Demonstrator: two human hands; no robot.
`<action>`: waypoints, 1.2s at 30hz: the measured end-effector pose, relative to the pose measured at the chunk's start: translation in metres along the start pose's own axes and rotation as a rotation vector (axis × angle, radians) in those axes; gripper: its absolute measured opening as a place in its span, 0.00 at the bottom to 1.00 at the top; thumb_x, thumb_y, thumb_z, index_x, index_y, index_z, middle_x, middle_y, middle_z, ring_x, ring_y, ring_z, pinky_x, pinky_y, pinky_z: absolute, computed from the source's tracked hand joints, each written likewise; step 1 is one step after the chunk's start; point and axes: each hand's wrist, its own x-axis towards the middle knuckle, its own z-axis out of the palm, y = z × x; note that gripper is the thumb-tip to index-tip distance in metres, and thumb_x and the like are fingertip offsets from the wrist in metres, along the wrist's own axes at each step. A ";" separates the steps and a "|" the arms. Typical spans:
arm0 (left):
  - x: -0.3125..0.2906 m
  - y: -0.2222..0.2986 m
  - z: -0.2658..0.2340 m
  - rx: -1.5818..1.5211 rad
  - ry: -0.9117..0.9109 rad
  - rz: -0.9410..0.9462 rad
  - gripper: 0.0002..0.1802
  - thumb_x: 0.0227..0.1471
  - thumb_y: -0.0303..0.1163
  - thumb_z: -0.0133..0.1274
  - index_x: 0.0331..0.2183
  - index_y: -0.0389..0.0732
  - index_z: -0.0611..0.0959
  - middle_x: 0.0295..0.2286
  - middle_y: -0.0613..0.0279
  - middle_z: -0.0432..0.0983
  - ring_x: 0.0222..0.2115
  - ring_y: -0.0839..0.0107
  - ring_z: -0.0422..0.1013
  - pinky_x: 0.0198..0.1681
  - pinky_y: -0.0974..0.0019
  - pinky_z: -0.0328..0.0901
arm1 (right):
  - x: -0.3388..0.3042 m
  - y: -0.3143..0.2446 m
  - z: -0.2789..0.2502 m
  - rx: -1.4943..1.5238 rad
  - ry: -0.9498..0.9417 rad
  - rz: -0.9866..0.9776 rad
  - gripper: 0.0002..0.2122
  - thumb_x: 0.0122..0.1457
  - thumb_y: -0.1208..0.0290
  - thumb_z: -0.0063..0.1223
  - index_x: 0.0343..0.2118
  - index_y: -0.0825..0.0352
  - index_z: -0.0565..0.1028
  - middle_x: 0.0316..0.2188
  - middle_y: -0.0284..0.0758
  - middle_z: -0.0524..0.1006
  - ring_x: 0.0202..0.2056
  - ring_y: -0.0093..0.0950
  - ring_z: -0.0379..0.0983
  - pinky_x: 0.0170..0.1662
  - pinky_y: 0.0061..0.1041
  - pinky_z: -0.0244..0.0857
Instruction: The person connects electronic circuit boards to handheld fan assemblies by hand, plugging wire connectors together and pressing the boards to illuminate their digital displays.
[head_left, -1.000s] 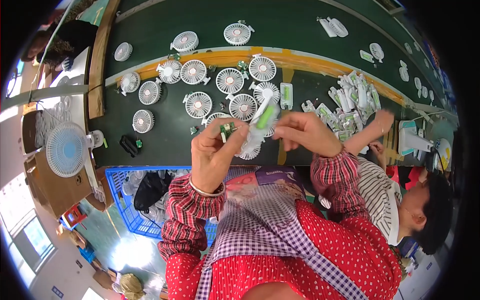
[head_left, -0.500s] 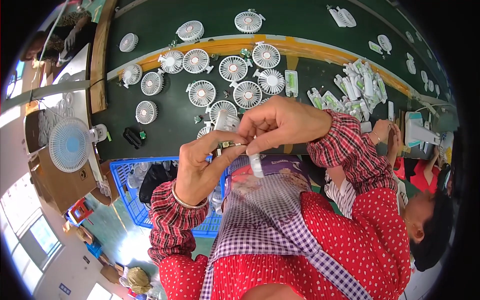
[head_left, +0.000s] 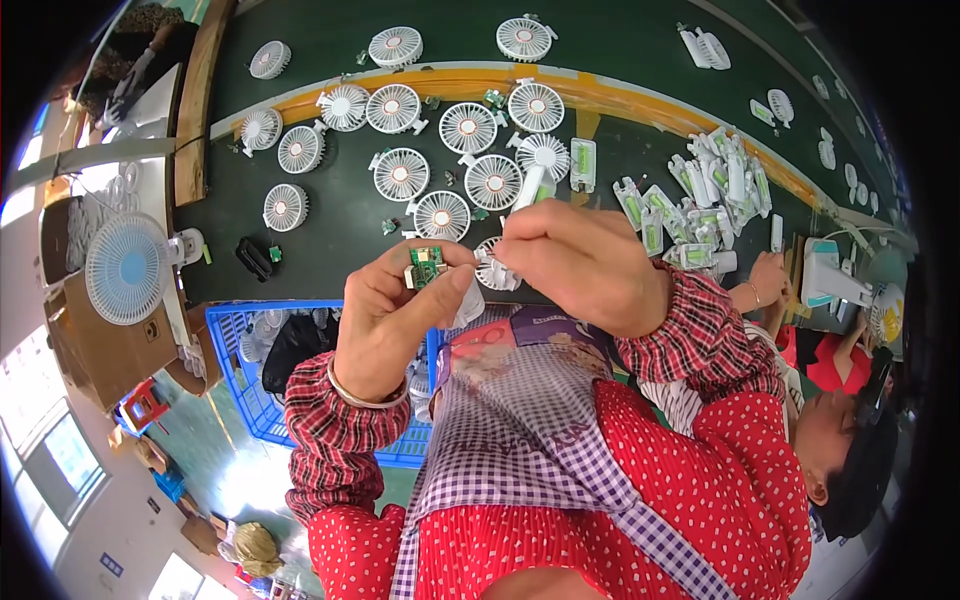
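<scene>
My left hand (head_left: 385, 320) pinches a small green circuit board (head_left: 426, 266) between thumb and fingers. Below its thumb hangs a whitish, translucent piece (head_left: 468, 305), mostly hidden. My right hand (head_left: 590, 270) is closed around a white fan handle (head_left: 534, 188) with a green insert, which sticks up past its knuckles; the fingertips are partly hidden. Between the hands a white fan head (head_left: 495, 268) shows in part, and I cannot tell whether it is held or lies on the table. Farther back, several round white fan heads (head_left: 401, 175) lie on the dark green table (head_left: 340, 235).
A pile of white handles with green inserts (head_left: 715, 185) lies to the right. At the left are a black object (head_left: 256, 258) and a white-and-blue fan (head_left: 128, 268). A blue crate (head_left: 232, 385) stands below the table edge. A co-worker's hand (head_left: 768, 280) is at the right.
My hands have moved apart. The left one has turned, so the circuit board's green face shows. The white handle now points up and away at my right hand.
</scene>
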 end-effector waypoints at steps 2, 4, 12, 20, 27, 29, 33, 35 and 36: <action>-0.001 -0.001 -0.001 -0.021 -0.012 0.011 0.09 0.53 0.26 0.54 0.37 0.33 0.78 0.23 0.71 0.71 0.22 0.85 0.62 0.24 0.79 0.56 | -0.001 0.000 0.002 -0.054 -0.030 -0.108 0.09 0.44 0.83 0.57 0.31 0.75 0.73 0.30 0.41 0.72 0.27 0.33 0.73 0.27 0.26 0.68; -0.002 -0.001 -0.002 -0.042 -0.032 0.017 0.10 0.53 0.26 0.54 0.37 0.33 0.78 0.22 0.71 0.70 0.21 0.85 0.62 0.24 0.79 0.56 | -0.003 -0.002 0.004 -0.077 -0.032 -0.138 0.09 0.44 0.83 0.57 0.31 0.75 0.73 0.30 0.41 0.72 0.27 0.33 0.73 0.26 0.26 0.68; 0.000 -0.004 0.002 -0.099 0.000 0.020 0.08 0.52 0.24 0.51 0.34 0.30 0.78 0.16 0.67 0.67 0.17 0.80 0.59 0.22 0.74 0.53 | -0.003 -0.003 0.010 -0.132 -0.021 -0.163 0.10 0.43 0.82 0.59 0.31 0.75 0.73 0.30 0.41 0.72 0.27 0.32 0.73 0.27 0.26 0.69; -0.004 0.006 0.008 0.046 0.031 0.046 0.06 0.51 0.24 0.54 0.34 0.33 0.78 0.19 0.71 0.69 0.19 0.84 0.60 0.23 0.78 0.54 | 0.002 -0.005 0.008 0.313 -0.052 0.269 0.06 0.48 0.82 0.59 0.30 0.72 0.74 0.27 0.36 0.74 0.25 0.26 0.72 0.28 0.20 0.65; -0.008 -0.001 -0.008 0.403 -0.116 0.192 0.16 0.57 0.26 0.48 0.46 0.35 0.68 0.23 0.70 0.68 0.23 0.85 0.60 0.26 0.79 0.56 | 0.009 -0.014 0.003 0.367 -0.165 0.462 0.05 0.49 0.82 0.58 0.29 0.72 0.73 0.25 0.34 0.73 0.25 0.24 0.70 0.27 0.20 0.62; -0.010 -0.001 -0.008 0.501 -0.134 0.241 0.16 0.58 0.25 0.43 0.48 0.34 0.64 0.22 0.65 0.70 0.22 0.82 0.60 0.27 0.78 0.58 | 0.012 -0.009 0.005 0.329 -0.107 0.358 0.05 0.49 0.82 0.57 0.29 0.72 0.73 0.25 0.34 0.72 0.25 0.24 0.69 0.27 0.20 0.62; -0.018 -0.010 -0.002 0.228 0.029 0.231 0.15 0.58 0.23 0.43 0.47 0.32 0.66 0.24 0.64 0.73 0.21 0.82 0.60 0.27 0.78 0.59 | 0.023 -0.007 0.003 0.271 -0.062 0.185 0.05 0.51 0.83 0.55 0.30 0.71 0.72 0.26 0.35 0.72 0.25 0.25 0.70 0.27 0.20 0.62; -0.019 -0.010 -0.004 0.308 0.061 0.267 0.13 0.58 0.23 0.43 0.46 0.32 0.68 0.25 0.64 0.74 0.21 0.82 0.60 0.27 0.78 0.59 | 0.025 -0.008 0.004 0.256 -0.069 0.163 0.05 0.51 0.83 0.54 0.31 0.71 0.71 0.26 0.35 0.72 0.25 0.25 0.70 0.27 0.20 0.62; -0.018 -0.009 -0.005 0.388 0.087 0.300 0.12 0.57 0.23 0.44 0.44 0.32 0.70 0.26 0.64 0.74 0.22 0.82 0.61 0.27 0.78 0.60 | 0.024 -0.009 0.004 0.275 -0.087 0.182 0.05 0.52 0.83 0.53 0.31 0.71 0.71 0.27 0.35 0.72 0.25 0.24 0.70 0.27 0.21 0.62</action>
